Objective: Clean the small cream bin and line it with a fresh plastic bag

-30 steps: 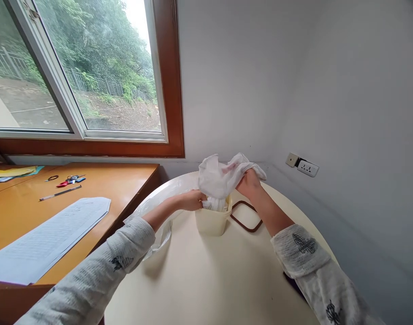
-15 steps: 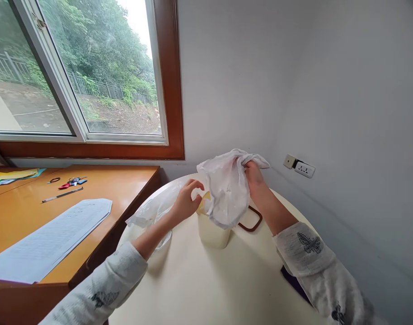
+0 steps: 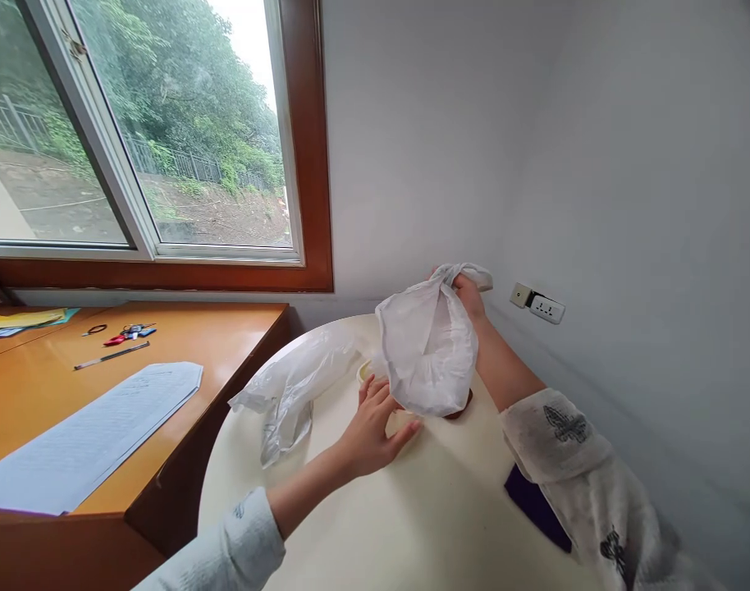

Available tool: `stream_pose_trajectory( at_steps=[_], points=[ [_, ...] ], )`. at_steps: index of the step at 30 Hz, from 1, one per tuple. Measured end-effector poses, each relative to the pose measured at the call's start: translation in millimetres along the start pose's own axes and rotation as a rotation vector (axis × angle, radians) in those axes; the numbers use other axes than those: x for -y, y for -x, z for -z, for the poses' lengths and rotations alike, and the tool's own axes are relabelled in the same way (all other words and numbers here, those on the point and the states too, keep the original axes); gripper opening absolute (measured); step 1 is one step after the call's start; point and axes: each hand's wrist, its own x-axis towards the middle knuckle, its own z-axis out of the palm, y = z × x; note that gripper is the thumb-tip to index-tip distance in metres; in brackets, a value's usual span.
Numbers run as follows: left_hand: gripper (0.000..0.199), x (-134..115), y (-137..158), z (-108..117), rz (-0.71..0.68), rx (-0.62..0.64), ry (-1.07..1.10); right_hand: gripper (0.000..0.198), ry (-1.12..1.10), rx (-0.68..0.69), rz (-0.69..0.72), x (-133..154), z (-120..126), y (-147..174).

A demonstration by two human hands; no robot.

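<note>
No word, brand or number can be read. The white paper sheets lying on the brown wooden worktop bear rows of faint writing, too small and blurred for any of it to be made out.

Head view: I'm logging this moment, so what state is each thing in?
White bundle: gathered at top, hanging.
Right hand: closed on the bundle.
Left hand: open, spread.
Cream container: mostly hidden.
Brown frame: mostly hidden.
Clear plastic: crumpled, lying on the table.
Papers: flat, stacked.
Pen: lying on the desk.
Socket: nothing plugged in.
</note>
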Motion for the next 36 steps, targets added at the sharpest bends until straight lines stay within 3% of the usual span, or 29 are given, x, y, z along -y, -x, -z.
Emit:
stream_pose_trajectory(
  at_steps=[8, 12, 17, 22, 28, 32, 33, 36],
  points=[
    [0.026, 44.0, 4.0, 18.3, 0.006, -0.059, 0.106, 0.013, -0.229, 0.15, -0.007, 18.2, 2.7, 11.0],
    [0.021, 51.5, 0.1, 27.0, 0.095, -0.035, 0.217, 0.015, -0.24, 0.22, -0.009, 21.4, -0.6, 18.9],
    [0.016, 44.9, -8.5, 23.9, 0.142, -0.019, 0.289, 0.016, -0.206, 0.199, -0.006, 25.7, -4.0, 22.5],
    [0.019, 45.6, -22.7, 18.8, 0.059, 0.003, 0.387, 0.013, -0.224, 0.213, 0.012, 35.8, -10.3, 26.6],
    [0.005, 35.3, -33.8, 40.4, 0.045, 0.194, 0.222, 0.007, -0.301, 0.278, -0.035, 37.6, -19.7, 32.1],
    [0.042, 16.9, -32.8, 53.5, 0.01, 0.272, 0.107, 0.005, -0.365, 0.253, -0.038, 33.8, -19.3, 25.2],
    [0.044, 12.8, -32.8, 53.9, 0.011, 0.271, 0.067, 0.005, -0.372, 0.253, -0.036, 33.0, -18.7, 23.2],
    [0.018, 4.9, -34.8, 50.7, 0.014, 0.238, 0.0, 0.003, -0.372, 0.256, -0.032, 31.4, -16.9, 19.5]
  ],
)
